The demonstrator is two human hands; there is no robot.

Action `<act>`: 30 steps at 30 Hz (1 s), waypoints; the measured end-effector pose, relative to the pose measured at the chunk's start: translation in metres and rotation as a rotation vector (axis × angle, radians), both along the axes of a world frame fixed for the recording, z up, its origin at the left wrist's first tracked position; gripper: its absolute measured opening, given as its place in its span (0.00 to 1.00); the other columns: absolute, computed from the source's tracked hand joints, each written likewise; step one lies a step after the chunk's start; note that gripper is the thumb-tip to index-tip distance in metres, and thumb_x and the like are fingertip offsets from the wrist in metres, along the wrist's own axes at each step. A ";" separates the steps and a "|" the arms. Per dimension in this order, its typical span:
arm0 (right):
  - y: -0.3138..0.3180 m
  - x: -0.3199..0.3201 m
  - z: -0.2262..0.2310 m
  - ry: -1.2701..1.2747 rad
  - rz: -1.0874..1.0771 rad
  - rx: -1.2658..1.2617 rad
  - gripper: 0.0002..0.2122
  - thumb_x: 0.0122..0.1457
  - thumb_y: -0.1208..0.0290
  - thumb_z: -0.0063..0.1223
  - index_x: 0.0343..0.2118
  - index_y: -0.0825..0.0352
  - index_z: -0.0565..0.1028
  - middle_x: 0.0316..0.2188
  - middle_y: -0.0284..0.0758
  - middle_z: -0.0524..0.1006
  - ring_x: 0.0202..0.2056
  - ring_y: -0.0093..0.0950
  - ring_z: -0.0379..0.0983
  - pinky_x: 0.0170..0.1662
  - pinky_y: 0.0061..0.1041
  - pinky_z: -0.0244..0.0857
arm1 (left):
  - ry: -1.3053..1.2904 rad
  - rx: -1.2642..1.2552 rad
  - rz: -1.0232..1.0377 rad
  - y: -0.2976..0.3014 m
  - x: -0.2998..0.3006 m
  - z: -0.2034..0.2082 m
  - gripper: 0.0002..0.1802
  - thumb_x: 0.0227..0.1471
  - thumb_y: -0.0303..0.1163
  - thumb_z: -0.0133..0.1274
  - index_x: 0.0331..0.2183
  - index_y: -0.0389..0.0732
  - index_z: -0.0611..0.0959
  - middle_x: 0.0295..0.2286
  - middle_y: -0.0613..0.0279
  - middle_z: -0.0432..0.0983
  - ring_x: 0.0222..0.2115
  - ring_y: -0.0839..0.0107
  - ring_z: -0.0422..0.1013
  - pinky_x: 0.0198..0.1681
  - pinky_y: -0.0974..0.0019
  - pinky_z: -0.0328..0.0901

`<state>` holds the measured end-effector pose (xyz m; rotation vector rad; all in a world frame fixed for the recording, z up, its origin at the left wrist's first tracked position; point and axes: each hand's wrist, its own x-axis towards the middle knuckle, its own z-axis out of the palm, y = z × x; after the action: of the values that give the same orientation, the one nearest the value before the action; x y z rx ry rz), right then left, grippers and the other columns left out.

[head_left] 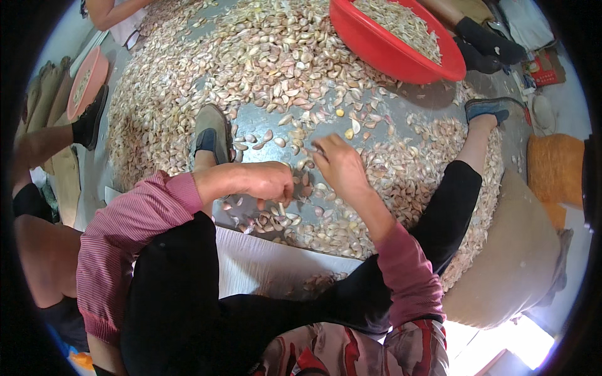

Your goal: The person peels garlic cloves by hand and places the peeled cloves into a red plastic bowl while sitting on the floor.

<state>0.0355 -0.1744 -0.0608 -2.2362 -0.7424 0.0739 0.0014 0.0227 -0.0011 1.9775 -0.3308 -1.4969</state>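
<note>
Left forearm (216,182) stretched rightward, left hand (268,180) with fingers curled downward, right forearm (374,216) slanting up and leftward, right hand (342,166) with fingers bent, hands apart

A beige sack (501,257) sits near orange fabric (555,169).

The palm of the left hand (269,180) is hidden by its own back; whether anything is gripped cannot be told, nor can it for the right hand (338,164). The red basin (376,59) and a co-worker's arm (116,14) are cut off by the upper edge.
</note>
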 end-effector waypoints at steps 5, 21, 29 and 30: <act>0.036 0.029 -0.028 -0.130 0.099 -0.066 0.07 0.53 0.74 0.55 0.35 0.65 0.75 0.36 0.41 0.72 0.37 0.40 0.74 0.38 0.36 0.70 | 0.246 -0.145 0.111 -0.003 -0.001 -0.009 0.12 0.53 0.27 0.48 0.37 0.31 0.81 0.19 0.65 0.67 0.21 0.65 0.77 0.25 0.67 0.69; 0.002 0.011 -0.023 -0.086 0.094 -0.093 0.11 0.53 0.77 0.56 0.41 0.63 0.78 0.35 0.38 0.73 0.34 0.36 0.75 0.37 0.31 0.69 | 0.434 -0.255 0.444 0.020 -0.003 -0.022 0.13 0.54 0.31 0.49 0.38 0.31 0.73 0.29 0.48 0.76 0.25 0.59 0.78 0.23 0.58 0.76; 0.000 -0.030 0.012 0.935 -0.242 0.657 0.12 0.60 0.81 0.46 0.47 0.78 0.71 0.37 0.41 0.77 0.32 0.27 0.79 0.36 0.22 0.74 | -0.084 -0.313 0.686 0.006 0.002 -0.016 0.12 0.54 0.35 0.54 0.36 0.38 0.76 0.21 0.68 0.71 0.18 0.81 0.68 0.18 0.75 0.62; -0.002 -0.035 0.016 0.955 -0.240 0.741 0.12 0.61 0.82 0.45 0.46 0.80 0.70 0.37 0.42 0.77 0.32 0.27 0.79 0.36 0.22 0.75 | -0.130 -0.321 0.665 0.002 0.001 -0.012 0.12 0.53 0.35 0.55 0.35 0.38 0.76 0.21 0.68 0.71 0.18 0.81 0.68 0.18 0.75 0.62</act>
<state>0.0004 -0.1766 -0.0450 -1.3160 0.0480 0.5944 0.0025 0.0247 -0.0134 1.6920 0.0419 -0.8375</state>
